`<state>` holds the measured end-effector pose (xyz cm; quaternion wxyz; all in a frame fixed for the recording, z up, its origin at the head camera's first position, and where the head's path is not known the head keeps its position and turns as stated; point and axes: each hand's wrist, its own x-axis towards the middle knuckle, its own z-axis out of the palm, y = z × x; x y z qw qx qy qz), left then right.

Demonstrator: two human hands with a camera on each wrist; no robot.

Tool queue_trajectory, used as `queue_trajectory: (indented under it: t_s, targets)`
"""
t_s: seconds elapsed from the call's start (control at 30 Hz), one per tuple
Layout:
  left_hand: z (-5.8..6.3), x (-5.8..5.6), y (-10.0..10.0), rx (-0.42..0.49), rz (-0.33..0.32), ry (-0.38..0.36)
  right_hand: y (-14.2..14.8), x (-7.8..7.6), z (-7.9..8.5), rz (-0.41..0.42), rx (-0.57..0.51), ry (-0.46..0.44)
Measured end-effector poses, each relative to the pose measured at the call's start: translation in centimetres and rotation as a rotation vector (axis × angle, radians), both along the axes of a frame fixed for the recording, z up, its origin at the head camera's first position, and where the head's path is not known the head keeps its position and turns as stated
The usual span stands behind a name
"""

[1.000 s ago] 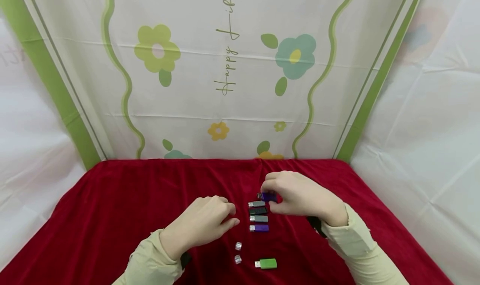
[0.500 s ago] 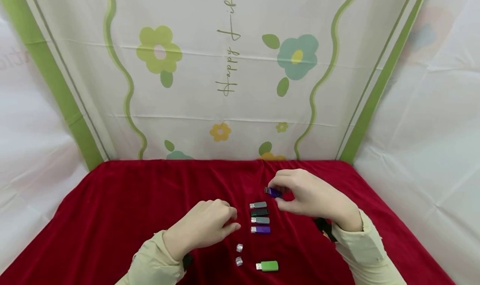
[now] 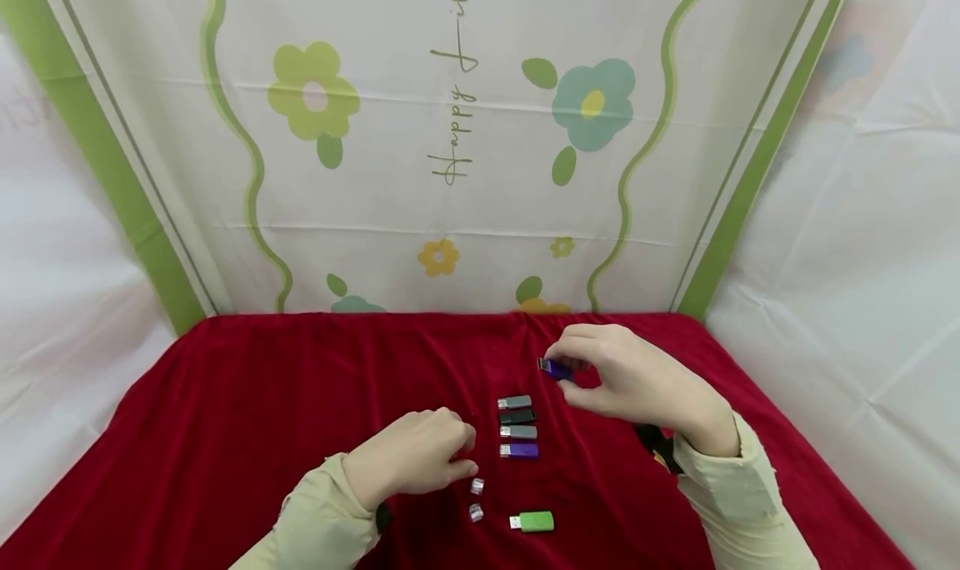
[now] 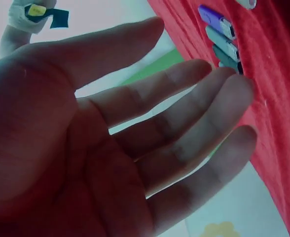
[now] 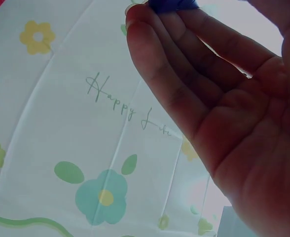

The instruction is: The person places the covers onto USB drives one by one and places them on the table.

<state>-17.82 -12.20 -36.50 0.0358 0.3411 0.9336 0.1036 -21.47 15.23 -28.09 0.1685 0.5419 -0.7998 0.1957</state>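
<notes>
My right hand (image 3: pixel 630 378) pinches a dark blue-purple USB stick (image 3: pixel 558 370) between thumb and fingers, its metal plug pointing left. Only a blue end of that stick (image 5: pixel 172 5) shows at the top of the right wrist view. My left hand (image 3: pixel 416 453) holds nothing. Its fingers are loosely bent and spread in the left wrist view, with the thumb apart. Right of it lies a column of USB sticks: a grey one (image 3: pixel 514 402), a black one (image 3: pixel 517 417), another grey one (image 3: pixel 518 432) and a purple one (image 3: pixel 519 451).
Two small shiny clear pieces (image 3: pixel 477 486) lie just in front of the left fingertips. A green USB stick (image 3: pixel 536 522) lies nearer the front. Red cloth (image 3: pixel 300 387) covers the table, and a printed white curtain (image 3: pixel 390 170) rises behind its back edge.
My right hand has lifted the dark blue-purple USB stick up and to the right, away from the column. My left hand has shifted slightly toward the front. The other sticks stay put.
</notes>
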Motion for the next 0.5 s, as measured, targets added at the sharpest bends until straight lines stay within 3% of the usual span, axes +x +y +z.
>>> queue_trajectory:
  t_s: [0.3, 0.5]
  targets:
    - [-2.3, 0.1, 1.0, -0.087, -0.14, 0.144, -0.1, -0.2, -0.3, -0.003, 0.016, -0.038]
    - [-3.0, -0.5, 1.0, -0.123, -0.192, 0.232, -0.5, -0.4, -0.6, -0.007, 0.033, -0.061]
